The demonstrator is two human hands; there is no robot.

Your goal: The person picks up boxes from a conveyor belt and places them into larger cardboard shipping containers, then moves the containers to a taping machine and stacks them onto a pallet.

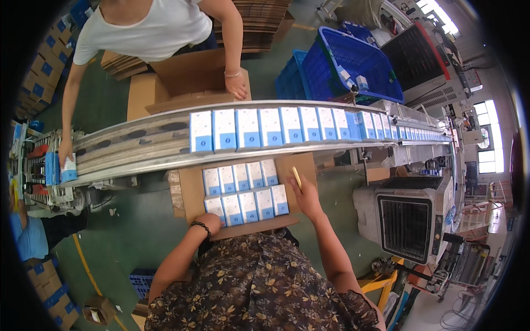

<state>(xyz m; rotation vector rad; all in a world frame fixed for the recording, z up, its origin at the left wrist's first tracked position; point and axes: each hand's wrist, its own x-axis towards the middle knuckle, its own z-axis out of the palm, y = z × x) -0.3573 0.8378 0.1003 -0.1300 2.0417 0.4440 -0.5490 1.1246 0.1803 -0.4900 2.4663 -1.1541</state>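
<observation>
An open cardboard carton (193, 190) stands in front of me, holding two rows of small blue-and-white boxes (248, 208). My left hand (208, 222) is at its near left corner, beside the front row and the near flap; its fingers are mostly hidden. By the carton's right flap (295, 164), my right hand (306, 198) is closed on a slim gold-coloured stick (297, 177), perhaps a pen. Beyond the carton, a line of similar boxes (270, 128) stands upright on the conveyor (132, 160).
Across the conveyor, a person in a white shirt (149, 27) touches a box (69, 168) at its left end; another open carton (187, 74) stands there. Blue crates (359, 58) are at the far right, an air cooler (406, 220) nearer. Another person (30, 234) is at left.
</observation>
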